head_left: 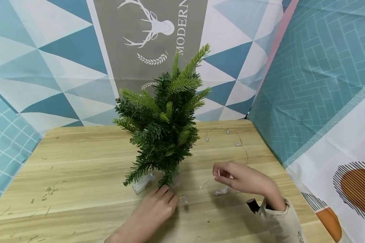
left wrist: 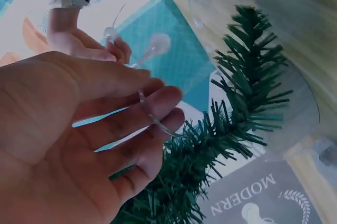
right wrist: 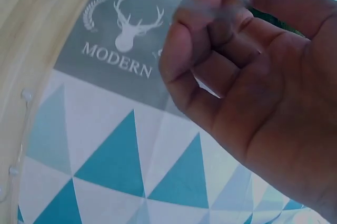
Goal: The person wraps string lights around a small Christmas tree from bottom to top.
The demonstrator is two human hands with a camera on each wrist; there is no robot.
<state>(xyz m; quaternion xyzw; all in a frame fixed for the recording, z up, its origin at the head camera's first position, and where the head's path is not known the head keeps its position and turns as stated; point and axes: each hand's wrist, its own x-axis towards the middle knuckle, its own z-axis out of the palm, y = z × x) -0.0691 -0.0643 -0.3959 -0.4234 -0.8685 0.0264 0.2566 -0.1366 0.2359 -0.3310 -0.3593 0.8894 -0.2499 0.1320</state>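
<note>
A small artificial Christmas tree (head_left: 162,131) stands on the table. At its lowest front branch, my left hand (head_left: 153,214) pinches the thin clear wire of a string of lights; in the left wrist view the wire runs across the fingers toward the green branch (left wrist: 253,71), with a clear bulb (left wrist: 159,44) just beyond the thumb. To the right, my right hand (head_left: 246,177) pinches another stretch of the same string between thumb and fingers, where a blurred whitish piece shows in the right wrist view. Below that hand hang clear bulbs (head_left: 221,191).
A clear box (head_left: 143,183) lies by the tree's base. More of the light string, with small bulbs (head_left: 238,144), loops over the table's back right. Loose green needles (head_left: 50,190) are scattered at left. Patterned cloth (head_left: 73,67) walls off the back and sides.
</note>
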